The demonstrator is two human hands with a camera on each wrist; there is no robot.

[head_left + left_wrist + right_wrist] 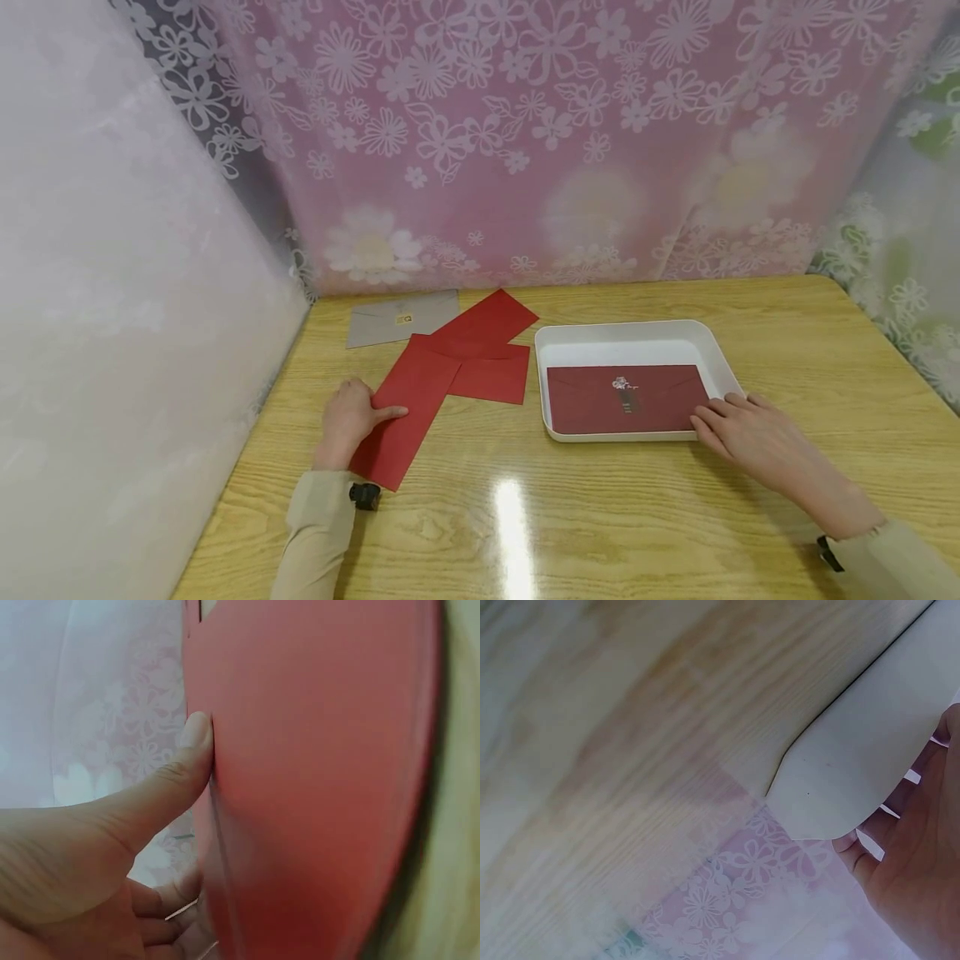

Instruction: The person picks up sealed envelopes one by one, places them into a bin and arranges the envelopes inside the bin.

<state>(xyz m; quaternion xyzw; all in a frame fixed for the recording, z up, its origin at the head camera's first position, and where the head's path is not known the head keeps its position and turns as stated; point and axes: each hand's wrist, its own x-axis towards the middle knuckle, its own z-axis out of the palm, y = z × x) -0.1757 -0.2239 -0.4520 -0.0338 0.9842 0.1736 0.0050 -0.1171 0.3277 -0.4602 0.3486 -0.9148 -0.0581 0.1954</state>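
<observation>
Between thumb and fingers my left hand (351,421) pinches the lower left part of a bright red envelope (408,408). Its thumb lies on the upper face in the left wrist view, while the other fingers (169,900) are partly hidden behind the envelope. At the front right corner of a white tray (622,333), my right hand (753,437) grips the rim with its fingers bent over it. A dark red envelope (585,400) with a small white floral print lies inside the tray, its right end near my right fingertips.
Two more red envelopes, one slanting up to the right (487,321) and one lying flatter (495,379), overlap beyond the held one. Behind them is a grey envelope (375,325) with a gold mark. A floral curtain (525,167) hangs along the table's back edge.
</observation>
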